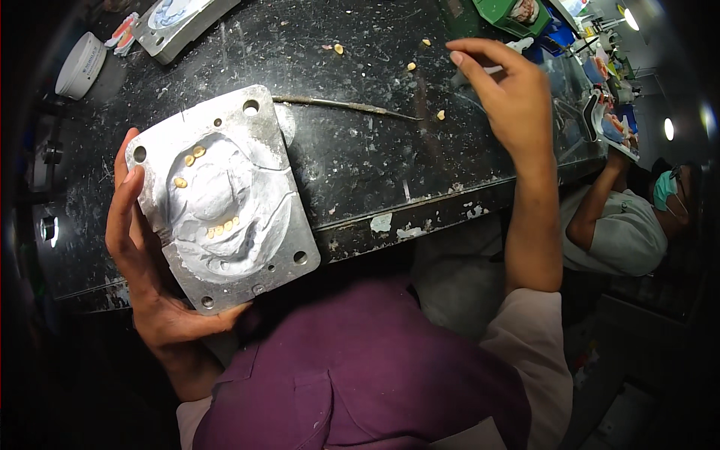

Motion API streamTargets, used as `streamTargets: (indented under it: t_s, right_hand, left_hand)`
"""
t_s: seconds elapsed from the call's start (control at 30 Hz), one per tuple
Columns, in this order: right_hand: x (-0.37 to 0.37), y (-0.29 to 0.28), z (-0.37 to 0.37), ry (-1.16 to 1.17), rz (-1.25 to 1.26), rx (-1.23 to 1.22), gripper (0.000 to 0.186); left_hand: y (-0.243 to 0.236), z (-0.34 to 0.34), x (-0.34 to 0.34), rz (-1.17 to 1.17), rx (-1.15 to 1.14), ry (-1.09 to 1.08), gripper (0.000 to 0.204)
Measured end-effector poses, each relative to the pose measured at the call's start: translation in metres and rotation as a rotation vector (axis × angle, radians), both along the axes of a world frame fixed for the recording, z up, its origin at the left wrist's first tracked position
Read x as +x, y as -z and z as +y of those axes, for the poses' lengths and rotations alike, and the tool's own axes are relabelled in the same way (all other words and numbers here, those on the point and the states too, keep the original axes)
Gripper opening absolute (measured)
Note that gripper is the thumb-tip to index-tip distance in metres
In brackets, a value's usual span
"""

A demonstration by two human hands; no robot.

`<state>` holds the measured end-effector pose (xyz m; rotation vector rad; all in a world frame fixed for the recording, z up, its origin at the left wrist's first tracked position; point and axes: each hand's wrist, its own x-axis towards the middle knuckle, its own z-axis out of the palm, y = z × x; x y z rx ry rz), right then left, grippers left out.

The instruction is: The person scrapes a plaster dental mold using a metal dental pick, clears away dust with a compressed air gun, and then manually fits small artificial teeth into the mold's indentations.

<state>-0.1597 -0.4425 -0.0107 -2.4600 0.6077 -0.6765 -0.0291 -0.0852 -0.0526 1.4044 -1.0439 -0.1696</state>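
Note:
My left hand (139,247) grips a metal dental flask half (281,225) by its left side and lower edge, tilted over the bench's front edge. White plaster (214,191) fills it, shaped like a dental arch, with several yellowish artificial teeth (223,227) set in it. Over the bench to the right is my right hand (514,94), thumb and forefinger brought together in a pinch; whatever is between the tips is too small to make out. Loose artificial teeth (441,115) lie below and left of it. A slim metal hand tool (345,103) rests behind the flask.
Another flask half (169,49) with blue-tinted contents stands at the far left, beside a pink dental piece (122,36) and a white tub (81,66). A green bin (495,19) sits far right. A masked co-worker (622,225) sits at the right.

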Motion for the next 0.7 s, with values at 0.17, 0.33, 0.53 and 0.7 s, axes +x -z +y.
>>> streamTargets:
  t_s: [0.17,0.33,0.53,0.7]
  right_hand:
    - [0.027,0.002,-0.014,-0.012,0.151,-0.142,0.019]
    - [0.034,0.003,-0.024,-0.079,0.257,-0.267,0.019]
    - [0.025,-0.015,-0.024,-0.340,-0.018,0.717,0.025]
    - [0.009,-0.017,-0.007,-0.560,-0.168,1.441,0.028]
  left_hand:
    - [0.002,-0.002,0.000,0.026,-0.037,0.008,0.135]
    - [0.000,-0.003,0.002,0.012,0.000,0.033,0.134]
    - [0.000,0.000,0.007,0.009,0.025,0.056,0.134]
    - [0.003,-0.002,0.005,0.020,-0.011,0.062,0.134]
